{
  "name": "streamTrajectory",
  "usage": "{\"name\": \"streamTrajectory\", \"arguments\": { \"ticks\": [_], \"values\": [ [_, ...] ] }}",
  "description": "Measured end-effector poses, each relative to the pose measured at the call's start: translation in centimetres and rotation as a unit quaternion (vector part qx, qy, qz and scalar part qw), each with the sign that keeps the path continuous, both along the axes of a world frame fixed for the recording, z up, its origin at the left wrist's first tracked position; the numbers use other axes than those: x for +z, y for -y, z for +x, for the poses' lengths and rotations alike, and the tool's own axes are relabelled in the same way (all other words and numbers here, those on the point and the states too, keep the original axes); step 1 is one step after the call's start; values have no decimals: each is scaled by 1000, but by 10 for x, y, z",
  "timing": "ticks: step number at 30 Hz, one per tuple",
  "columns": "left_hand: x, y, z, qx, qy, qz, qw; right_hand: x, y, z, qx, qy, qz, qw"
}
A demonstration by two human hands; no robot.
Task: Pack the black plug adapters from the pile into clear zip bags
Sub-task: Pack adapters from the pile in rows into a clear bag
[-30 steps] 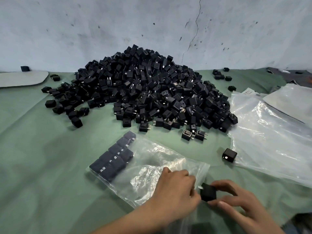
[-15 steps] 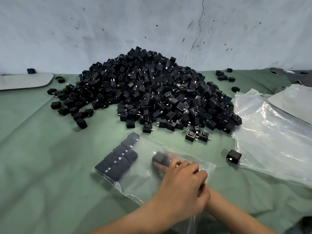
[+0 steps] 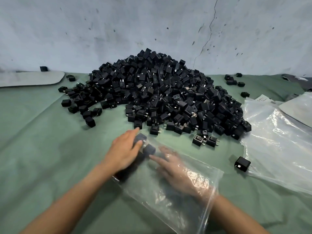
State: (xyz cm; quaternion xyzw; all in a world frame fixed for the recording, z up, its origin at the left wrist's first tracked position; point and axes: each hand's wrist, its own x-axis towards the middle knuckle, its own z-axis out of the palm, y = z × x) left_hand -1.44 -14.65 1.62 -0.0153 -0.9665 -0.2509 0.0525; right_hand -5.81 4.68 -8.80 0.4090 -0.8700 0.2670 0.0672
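A big pile of black plug adapters (image 3: 160, 92) lies on the green cloth against the wall. A clear zip bag (image 3: 168, 205) lies in front of me. My right hand (image 3: 177, 171) is inside it up to the wrist, fingers stretched out toward a black adapter (image 3: 148, 148) at the bag's far end. My left hand (image 3: 125, 152) rests flat on top of the bag and covers most of the packed adapters; one packed adapter (image 3: 141, 137) shows by its fingertips. Both hands are motion-blurred.
A loose adapter (image 3: 242, 163) lies to the right of the bag, beside a heap of empty clear bags (image 3: 278, 149). Two adapters (image 3: 205, 141) sit at the pile's front edge. A grey pad (image 3: 30, 79) lies at the far left. Green cloth (image 3: 42, 157) covers the table.
My right hand, which held an adapter at the bag's mouth, has gone deep into the bag with it. My left hand moved from the mouth up onto the packed adapters.
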Motion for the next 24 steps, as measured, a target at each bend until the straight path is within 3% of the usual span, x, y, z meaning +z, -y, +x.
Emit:
{"name": "streamTrajectory", "arguments": {
  "ticks": [1, 4, 7, 11, 15, 18, 21, 24],
  "values": [
    [-2, 11, -6, 2, 32, 6, 999, 1, -13, -1, -83, -22, 23, 996],
    [-13, 27, -17, -41, 83, -29, 995, 11, -8, 13, -20, 58, 41, 997],
    [-22, 25, -20, -73, 116, -93, 986, 25, -2, 2, -35, 65, 76, 994],
    [-29, 23, -19, -92, 125, -105, 982, 31, 0, 8, -34, 103, 123, 987],
    [-29, 26, -22, -88, 120, -89, 985, 39, -4, 37, -59, 122, 71, 988],
    [-27, 32, -22, -79, 104, -67, 989, 42, -7, 65, -19, 215, 37, 976],
    [-28, 32, -21, -76, 112, -69, 988, 45, -4, 71, 27, 174, 110, 978],
    [-32, 29, -19, -72, 111, -61, 989, 44, 7, 65, 31, 136, 121, 983]
  ]
}}
